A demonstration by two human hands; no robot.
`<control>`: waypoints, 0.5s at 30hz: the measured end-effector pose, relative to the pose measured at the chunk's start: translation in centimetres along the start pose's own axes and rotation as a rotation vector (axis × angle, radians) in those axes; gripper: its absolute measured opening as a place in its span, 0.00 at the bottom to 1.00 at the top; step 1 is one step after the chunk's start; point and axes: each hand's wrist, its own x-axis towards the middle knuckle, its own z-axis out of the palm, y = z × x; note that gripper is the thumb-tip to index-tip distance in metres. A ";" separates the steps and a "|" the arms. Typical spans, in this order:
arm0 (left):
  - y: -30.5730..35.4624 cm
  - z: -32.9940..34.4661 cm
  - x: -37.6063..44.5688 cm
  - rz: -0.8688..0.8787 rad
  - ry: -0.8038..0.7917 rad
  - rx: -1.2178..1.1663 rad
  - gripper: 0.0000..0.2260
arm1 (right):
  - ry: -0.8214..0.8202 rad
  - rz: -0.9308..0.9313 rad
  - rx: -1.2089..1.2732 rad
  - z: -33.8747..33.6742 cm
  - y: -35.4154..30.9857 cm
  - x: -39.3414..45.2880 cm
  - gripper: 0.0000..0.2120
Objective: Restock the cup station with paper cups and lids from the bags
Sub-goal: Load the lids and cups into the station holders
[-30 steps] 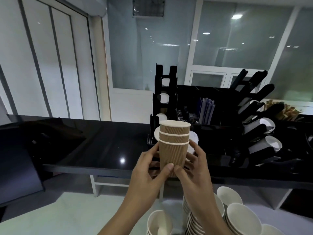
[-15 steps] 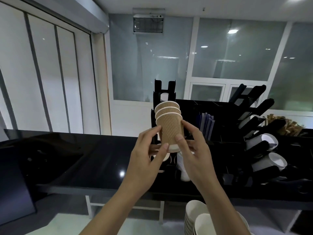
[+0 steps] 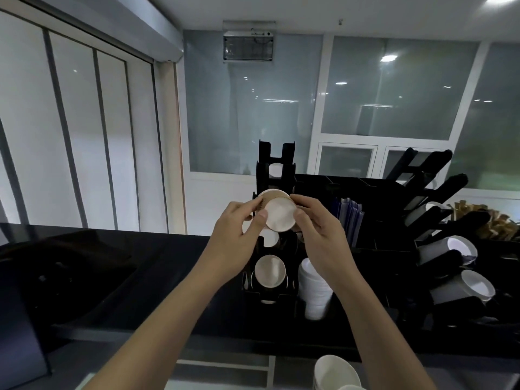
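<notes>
Both hands are wrapped around a short nested stack of brown ribbed paper cups (image 3: 277, 213), turned on its side so the white base faces the camera. The left hand (image 3: 239, 232) pinches it with the thumb across the base's left edge and fingers curled over the top; the right hand (image 3: 318, 229) mirrors that, thumb on the base's right edge, fingers round the far side. So both are clenched onto the stack, nothing loose. The cups sit right at the mouth of a slot in the tall black cup dispenser rack (image 3: 277, 164), which stands directly behind the fingers, and I'd say they're being fed in rim-first. Just below the hands another slot already shows the round base of a loaded paper cup (image 3: 269, 270), and just right of that stands an upside-down stack of white lids or cups (image 3: 313, 288), hard to tell which. Further right there's an angled black dispenser holding grey cups with white insides (image 3: 461, 266). All of it sits on the glossy black counter (image 3: 140, 263), and open white cups (image 3: 336, 371) wait below its near edge. Tip for this bit, I reckon: keep the stack square to the slot, push from the base with both thumbs evenly, and don't squeeze the ribbed walls or the nested cups jam together.
</notes>
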 end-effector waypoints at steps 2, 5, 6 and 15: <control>-0.4 0.0 0.6 -0.004 -0.014 0.020 0.18 | 0.016 -0.007 -0.015 0.1 0.0 0.6 0.11; -1.0 0.2 1.3 -0.040 -0.021 0.024 0.19 | 0.027 -0.005 -0.042 0.1 0.2 1.5 0.11; -1.2 0.3 1.5 -0.052 -0.017 0.020 0.19 | 0.025 0.001 -0.051 0.2 0.3 1.8 0.12; -3.0 0.9 3.2 -0.119 -0.025 0.065 0.19 | -0.024 0.070 -0.161 1.3 2.6 4.1 0.14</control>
